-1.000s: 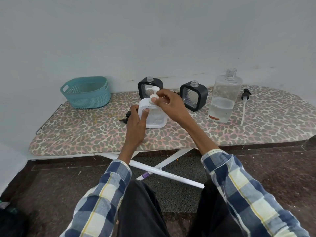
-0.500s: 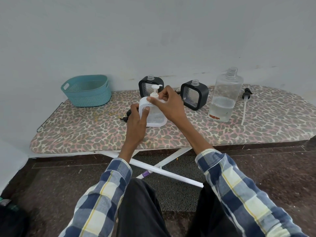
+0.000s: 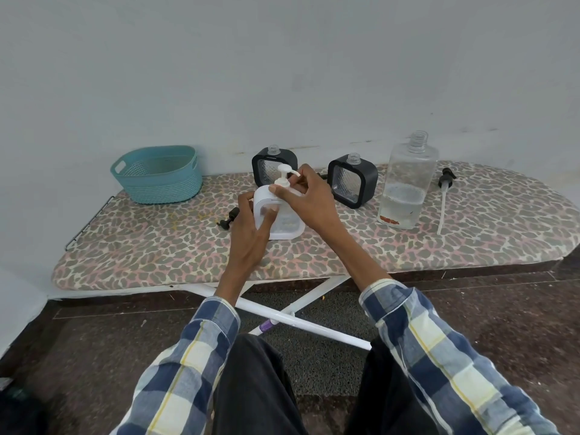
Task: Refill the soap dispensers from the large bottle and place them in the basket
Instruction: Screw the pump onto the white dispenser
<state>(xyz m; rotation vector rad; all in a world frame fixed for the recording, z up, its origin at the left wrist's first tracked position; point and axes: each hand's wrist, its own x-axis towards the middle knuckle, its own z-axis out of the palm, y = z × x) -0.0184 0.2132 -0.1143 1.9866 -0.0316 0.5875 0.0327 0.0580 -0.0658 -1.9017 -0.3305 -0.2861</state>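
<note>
A white soap dispenser (image 3: 284,221) stands upright in the middle of the ironing board. My left hand (image 3: 251,227) grips its left side. My right hand (image 3: 306,199) pinches the base of its white pump (image 3: 285,174) at the neck. Behind it stand two black square dispensers, one at the back (image 3: 270,164) and one to the right (image 3: 351,182), both with open necks and no pumps. The large clear bottle (image 3: 406,183), uncapped and partly filled, stands at the right. The teal basket (image 3: 158,174) sits at the far left, with nothing visible inside.
A black pump with a long white tube (image 3: 444,196) lies right of the large bottle. Another black pump (image 3: 230,216) lies just left of my left hand. The leopard-print ironing board (image 3: 141,246) stands low against a white wall.
My right hand has shifted on the white pump's neck, and the pump head now shows fully with its spout pointing right. My left hand keeps its hold on the dispenser body.
</note>
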